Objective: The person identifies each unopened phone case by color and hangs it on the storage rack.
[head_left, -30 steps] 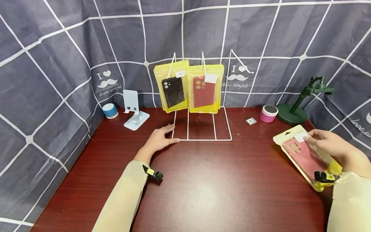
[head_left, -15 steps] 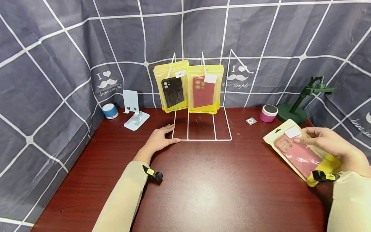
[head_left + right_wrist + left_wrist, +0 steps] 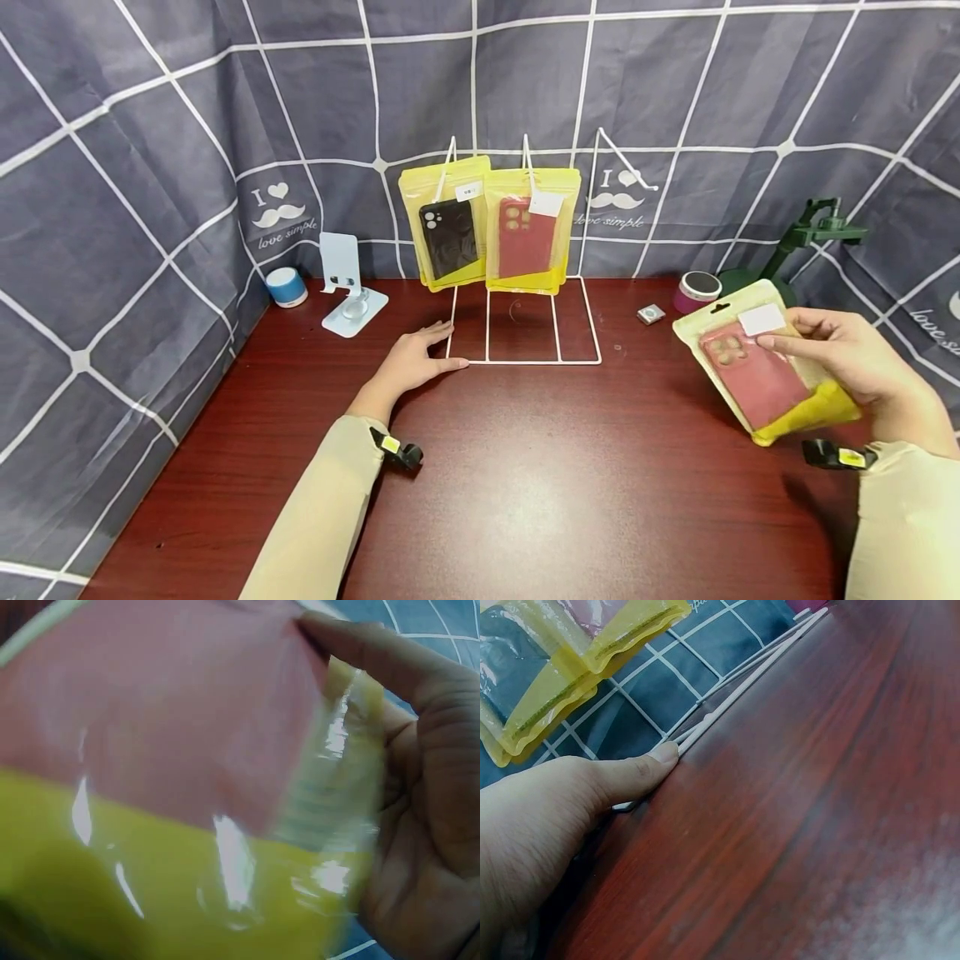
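Note:
My right hand [image 3: 855, 358] pinches the right side of a yellow, clear-fronted bag with a pink phone case [image 3: 757, 375] in it, tilted above the table at the right. A white label and a hang hole show near the bag's top; its front fills much of the right wrist view. My left hand [image 3: 408, 358] rests at the front left corner of a white wire display rack [image 3: 525, 362], thumb on the front wire. From the rack's hooks hang a bagged black phone case [image 3: 452, 242] and a bagged red phone case [image 3: 527, 242]. The right hook [image 3: 630, 162] carries nothing.
At the back left stand a blue round speaker [image 3: 286, 287] and a light blue phone stand [image 3: 352, 304]. On the right are a small silver square gadget [image 3: 650, 313], a pink speaker [image 3: 693, 292] and a dark green stand [image 3: 795, 237], partly behind the held bag. Checked cloth hangs behind.
My right hand has raised the bagged pink phone case off the right side of the table and moved it left and back, turning it more upright. My left hand stays at the rack.

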{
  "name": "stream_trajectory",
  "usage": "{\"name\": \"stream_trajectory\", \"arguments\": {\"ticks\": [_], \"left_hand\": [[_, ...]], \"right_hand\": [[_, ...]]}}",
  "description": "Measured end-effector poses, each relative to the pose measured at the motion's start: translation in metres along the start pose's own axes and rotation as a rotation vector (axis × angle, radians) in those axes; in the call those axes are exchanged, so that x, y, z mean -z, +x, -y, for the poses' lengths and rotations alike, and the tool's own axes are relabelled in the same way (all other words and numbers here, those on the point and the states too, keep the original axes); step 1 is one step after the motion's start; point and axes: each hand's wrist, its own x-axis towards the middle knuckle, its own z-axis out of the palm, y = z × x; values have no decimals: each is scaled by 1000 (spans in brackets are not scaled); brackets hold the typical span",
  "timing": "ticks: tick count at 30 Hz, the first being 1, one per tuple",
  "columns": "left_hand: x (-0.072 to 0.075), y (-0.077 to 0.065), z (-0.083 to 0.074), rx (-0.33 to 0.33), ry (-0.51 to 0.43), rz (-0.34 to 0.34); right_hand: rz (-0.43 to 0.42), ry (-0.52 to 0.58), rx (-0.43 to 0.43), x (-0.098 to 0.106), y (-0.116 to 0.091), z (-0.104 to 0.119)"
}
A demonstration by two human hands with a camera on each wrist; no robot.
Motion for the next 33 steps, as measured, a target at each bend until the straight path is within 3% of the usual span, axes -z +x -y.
{"name": "stream_trajectory", "arguments": {"ticks": [5, 11, 20, 25, 33], "left_hand": [[0, 0, 0, -3, -5, -1], [-1, 1, 2, -7, 10, -4], [-1, 1, 2, -2, 4, -3], [-1, 1, 2, 5, 4, -3], [-1, 2, 3, -10, 6, -8]], "right_hand": [[-62, 144, 78, -4, 1, 4], [-55, 380, 172, -9, 1, 7], [-131, 450, 256, -15, 2, 12], [-113, 499, 308, -17, 3, 13], [-111, 481, 296, -21, 3, 17]]}}
